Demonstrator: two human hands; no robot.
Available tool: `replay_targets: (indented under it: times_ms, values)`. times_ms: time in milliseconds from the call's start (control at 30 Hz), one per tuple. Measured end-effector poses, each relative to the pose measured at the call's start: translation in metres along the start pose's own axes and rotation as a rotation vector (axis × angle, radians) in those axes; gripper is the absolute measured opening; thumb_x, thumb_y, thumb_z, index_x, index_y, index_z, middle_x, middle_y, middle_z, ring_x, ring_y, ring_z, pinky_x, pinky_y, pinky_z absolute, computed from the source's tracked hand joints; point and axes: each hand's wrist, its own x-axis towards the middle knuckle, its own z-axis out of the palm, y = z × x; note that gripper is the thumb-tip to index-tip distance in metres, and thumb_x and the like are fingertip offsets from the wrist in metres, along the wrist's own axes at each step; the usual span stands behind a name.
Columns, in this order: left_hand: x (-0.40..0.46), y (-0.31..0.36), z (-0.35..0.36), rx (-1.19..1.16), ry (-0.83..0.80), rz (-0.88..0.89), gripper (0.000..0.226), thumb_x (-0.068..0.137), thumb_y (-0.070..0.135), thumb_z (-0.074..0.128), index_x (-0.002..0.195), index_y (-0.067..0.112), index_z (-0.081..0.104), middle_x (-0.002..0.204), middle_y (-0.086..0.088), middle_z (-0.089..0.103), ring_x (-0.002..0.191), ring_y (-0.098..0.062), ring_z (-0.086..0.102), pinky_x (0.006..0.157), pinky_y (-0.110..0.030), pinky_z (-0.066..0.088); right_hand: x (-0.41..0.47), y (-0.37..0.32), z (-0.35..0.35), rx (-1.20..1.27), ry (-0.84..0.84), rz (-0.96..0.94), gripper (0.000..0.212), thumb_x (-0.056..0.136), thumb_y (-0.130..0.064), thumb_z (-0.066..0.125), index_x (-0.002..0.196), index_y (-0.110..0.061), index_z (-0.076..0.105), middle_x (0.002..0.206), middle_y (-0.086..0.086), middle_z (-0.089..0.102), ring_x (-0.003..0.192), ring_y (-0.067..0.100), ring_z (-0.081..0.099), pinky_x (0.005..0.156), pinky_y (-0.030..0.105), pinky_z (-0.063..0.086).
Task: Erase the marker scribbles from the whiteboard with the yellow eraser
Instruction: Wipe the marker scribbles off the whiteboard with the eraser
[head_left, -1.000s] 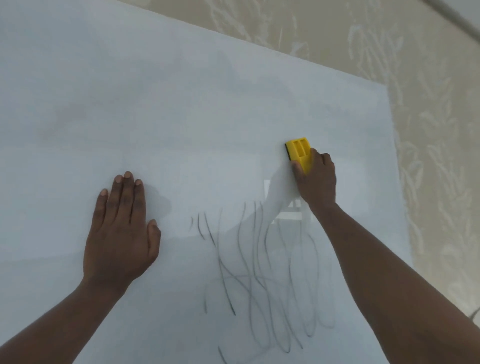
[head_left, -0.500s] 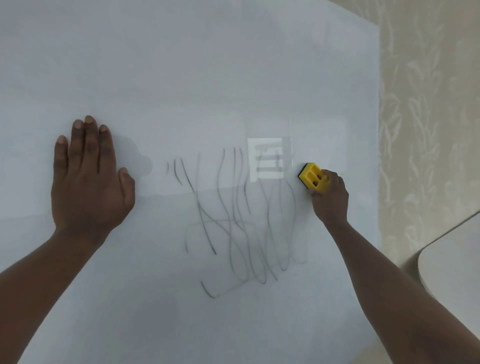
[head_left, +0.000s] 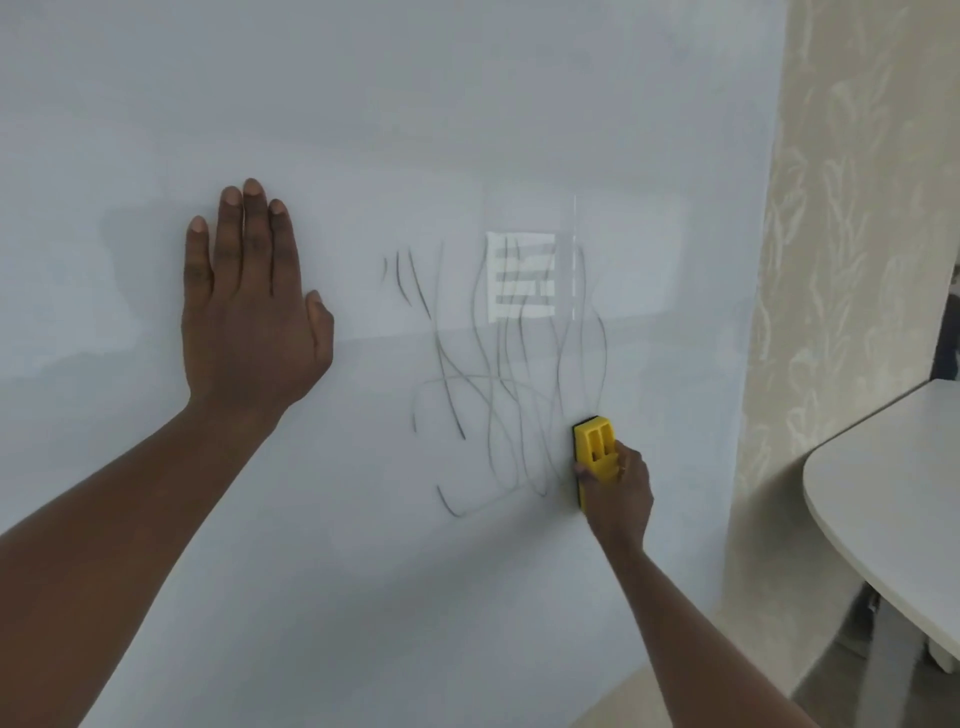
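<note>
Yellow eraser (head_left: 594, 451) pressed flat on the whiteboard (head_left: 363, 130), standing tall, long side up and down. Sitting at the low right edge of the marker scribbles (head_left: 498, 374). Nearly all the lines lying to the left of it and higher up, tall and loopy, running the same way as the eraser. Most of them not wiped yet, from the look of it, so a lot of rubbing left to do. Next rub likely to the left and up, over the lines.

Right hand (head_left: 618, 493) wrapped tight round the low end of the eraser, fingers squeezed on its sides. Much nearer the lines than the other hand.

Left hand (head_left: 249, 312) laid flat on the board, fingers out straight and close together, holding nothing, well left of the lines.

Off to the far right, patterned wall (head_left: 841, 260) and a pale table (head_left: 893, 467).
</note>
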Motion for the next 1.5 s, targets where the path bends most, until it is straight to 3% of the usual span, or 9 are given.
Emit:
replay_targets:
  times_ms: [133,233,367,467,633,1000,1133,1367,1500]
  values:
    - [-0.003,-0.002,0.000,-0.032,-0.009,0.003,0.071,0.098,0.028,0.031,0.157,0.000,0.002,0.167,-0.023,0.004,0.156,-0.034,0.000,0.127,-0.048,-0.004,-0.071,-0.024,0.027,0.122,-0.023,-0.098,0.057,0.076,-0.039,0.076,0.126,-0.031,0.051,0.112,-0.013,0.055,0.102,0.012,0.056,0.082,0.028,0.043]
    - [-0.003,-0.002,-0.002,-0.054,-0.015,0.008,0.072,0.098,0.028,0.031,0.157,0.000,0.001,0.167,-0.023,0.003,0.156,-0.034,-0.001,0.128,-0.049,-0.003,-0.119,-0.046,0.046,0.126,-0.033,-0.202,0.063,0.075,-0.050,0.072,0.132,-0.033,0.049,0.109,-0.017,0.053,0.101,0.004,0.053,0.082,0.020,0.044]
    - [-0.003,-0.002,-0.005,-0.084,-0.025,0.020,0.072,0.098,0.028,0.031,0.157,-0.001,0.002,0.167,-0.024,0.003,0.156,-0.034,-0.001,0.128,-0.050,-0.001,-0.170,-0.074,0.066,0.105,-0.052,-0.348,0.065,0.077,-0.055,0.071,0.134,-0.033,0.049,0.107,-0.018,0.051,0.100,0.003,0.052,0.081,0.017,0.044]
    - [-0.004,-0.003,-0.006,-0.097,-0.037,0.024,0.072,0.098,0.028,0.032,0.157,-0.001,0.002,0.167,-0.023,0.002,0.156,-0.034,-0.001,0.128,-0.051,0.002,-0.196,-0.093,0.078,0.040,-0.064,-0.525,0.063,0.081,-0.058,0.068,0.133,-0.030,0.049,0.108,-0.015,0.052,0.097,0.008,0.052,0.079,0.024,0.048]
    - [-0.004,-0.005,-0.006,-0.089,-0.043,0.026,0.072,0.098,0.029,0.032,0.157,-0.001,0.002,0.167,-0.023,0.002,0.156,-0.033,-0.001,0.128,-0.051,0.002,-0.186,-0.105,0.080,-0.018,-0.021,-0.660,0.061,0.089,-0.058,0.058,0.137,-0.022,0.047,0.111,-0.004,0.056,0.100,0.014,0.052,0.082,0.030,0.049]
    - [-0.004,-0.003,0.001,0.005,0.003,0.013,0.073,0.096,0.029,0.033,0.156,-0.002,0.006,0.166,-0.024,0.008,0.156,-0.034,0.004,0.128,-0.051,0.003,-0.008,-0.066,0.026,0.057,0.156,-0.109,0.059,0.087,-0.044,0.067,0.136,-0.017,0.048,0.121,0.008,0.055,0.110,0.029,0.056,0.085,0.032,0.039]
    - [-0.004,0.000,0.001,0.033,-0.007,0.004,0.073,0.096,0.030,0.033,0.156,-0.001,0.007,0.166,-0.024,0.008,0.156,-0.034,0.003,0.128,-0.051,0.004,0.044,-0.046,0.004,0.081,0.171,0.050,0.061,0.088,-0.044,0.067,0.136,-0.011,0.049,0.128,0.014,0.055,0.118,0.033,0.053,0.097,0.039,0.039]
    - [-0.004,0.003,-0.001,0.072,-0.020,-0.014,0.072,0.095,0.030,0.030,0.156,-0.002,0.009,0.166,-0.024,0.008,0.156,-0.033,0.004,0.128,-0.052,0.007,0.083,-0.076,0.007,0.149,0.270,0.072,0.065,0.085,-0.053,0.065,0.134,-0.014,0.052,0.129,0.011,0.056,0.116,0.032,0.055,0.098,0.046,0.042]
    - [-0.005,0.004,0.001,0.095,-0.009,-0.013,0.072,0.095,0.030,0.028,0.156,-0.004,0.011,0.166,-0.024,0.010,0.156,-0.034,0.006,0.127,-0.052,0.008,0.105,-0.122,0.014,0.210,0.353,-0.024,0.064,0.082,-0.056,0.065,0.131,-0.016,0.055,0.123,0.007,0.059,0.111,0.029,0.058,0.091,0.038,0.041]
